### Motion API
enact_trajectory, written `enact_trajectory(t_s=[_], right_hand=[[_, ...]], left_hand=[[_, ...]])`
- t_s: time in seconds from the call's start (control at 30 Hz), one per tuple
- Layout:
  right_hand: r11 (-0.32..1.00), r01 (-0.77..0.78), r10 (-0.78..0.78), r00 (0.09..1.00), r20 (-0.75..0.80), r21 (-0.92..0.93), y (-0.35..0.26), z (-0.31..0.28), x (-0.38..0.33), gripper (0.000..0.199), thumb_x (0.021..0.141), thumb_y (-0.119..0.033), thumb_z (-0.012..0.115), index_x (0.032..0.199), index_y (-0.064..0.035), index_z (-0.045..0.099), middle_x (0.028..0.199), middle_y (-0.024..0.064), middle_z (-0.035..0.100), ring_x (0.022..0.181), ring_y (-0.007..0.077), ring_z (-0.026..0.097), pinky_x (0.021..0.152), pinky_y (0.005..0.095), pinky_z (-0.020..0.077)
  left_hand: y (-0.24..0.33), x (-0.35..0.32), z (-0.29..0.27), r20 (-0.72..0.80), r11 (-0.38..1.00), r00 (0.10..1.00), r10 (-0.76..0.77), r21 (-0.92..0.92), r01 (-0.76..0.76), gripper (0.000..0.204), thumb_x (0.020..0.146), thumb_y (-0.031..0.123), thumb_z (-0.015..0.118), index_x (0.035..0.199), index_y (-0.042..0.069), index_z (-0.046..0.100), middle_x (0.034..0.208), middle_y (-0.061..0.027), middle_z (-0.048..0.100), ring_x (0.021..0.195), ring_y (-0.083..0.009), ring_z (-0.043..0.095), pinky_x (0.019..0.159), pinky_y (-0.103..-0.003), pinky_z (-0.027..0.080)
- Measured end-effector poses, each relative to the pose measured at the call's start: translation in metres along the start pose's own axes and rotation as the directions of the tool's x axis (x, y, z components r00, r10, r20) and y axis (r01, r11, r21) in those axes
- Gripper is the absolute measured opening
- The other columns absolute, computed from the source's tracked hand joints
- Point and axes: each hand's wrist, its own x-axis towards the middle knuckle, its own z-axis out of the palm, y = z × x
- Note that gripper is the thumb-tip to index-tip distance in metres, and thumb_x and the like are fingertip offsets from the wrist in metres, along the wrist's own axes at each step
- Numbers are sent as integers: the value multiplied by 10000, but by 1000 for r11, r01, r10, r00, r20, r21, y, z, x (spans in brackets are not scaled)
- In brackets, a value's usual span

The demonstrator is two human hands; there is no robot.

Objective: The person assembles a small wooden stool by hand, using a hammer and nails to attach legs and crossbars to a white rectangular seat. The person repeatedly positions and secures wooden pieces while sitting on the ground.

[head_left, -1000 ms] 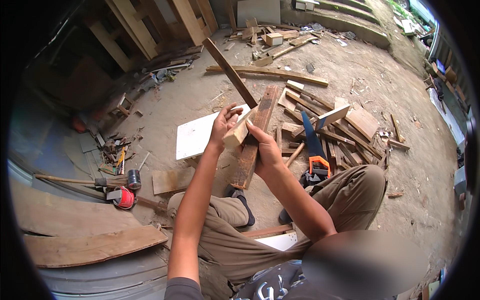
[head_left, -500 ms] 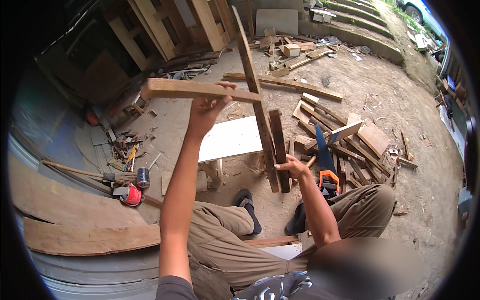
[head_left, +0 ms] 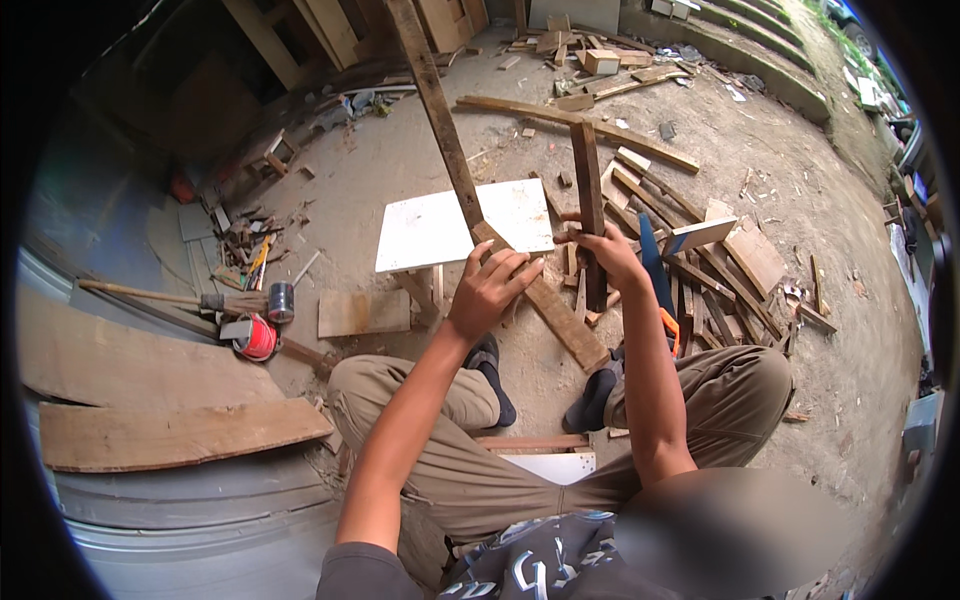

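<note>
A woodpile [head_left: 748, 255] lies to the right. A long strip [head_left: 430, 105] slants from the far left to the middle, with a white board [head_left: 420, 235] behind its near end. The block [head_left: 565, 330] meets that end and slants near and right. To its right, a dark post [head_left: 590, 180] is held roughly upright. The left hand [head_left: 490, 290], half curled, holds the block near its far end; the right hand [head_left: 610, 255], fingers bent around, grips the post.

Rough wooden batten [head_left: 587, 185] at two o'clock, smooth white board [head_left: 424, 235] at eleven, matt cloth trousers [head_left: 475, 500] at six.
</note>
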Motion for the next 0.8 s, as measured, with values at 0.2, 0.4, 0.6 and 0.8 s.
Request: enact_trajectory(t_s=[0.2,0.4,0.6,0.8], right_hand=[[983,-45,43,999,-11,-177,6,-5,-13,304,923,-149,635,1214,-62,637,856,2,657,639,51,495,575,215,412],[978,176,-197,957,-213,-116,66,-32,-8,282,948,-305,677,1047,-48,618,737,-54,514,631,54,469,567,228,385],[945,193,-267,923,-278,-266,132,-16,5,227,920,-222,713,813,-57,600,702,-65,509,654,55,458,573,252,378],[939,103,-176,964,-201,-327,194,19,-8,261,907,-226,737,881,-33,563,737,-33,527,690,77,470,605,270,411]], left_hand=[[-18,-58,59,32,996,998,-50,82,47,570,816,22,613,1362,182,567,1077,-87,553,1076,-248,554,1037,-470,410],[-50,-98,77,116,937,949,-292,235,259,696,872,-60,549,1483,248,420,1106,-57,475,1050,-221,513,992,-452,422],[-66,-133,85,198,880,904,-378,380,284,878,788,-64,653,1497,377,381,1125,-19,455,1036,-205,480,958,-476,360],[-63,-143,84,244,884,886,-395,363,295,892,754,-84,652,1483,367,407,1113,0,494,1040,-201,484,945,-467,360]])
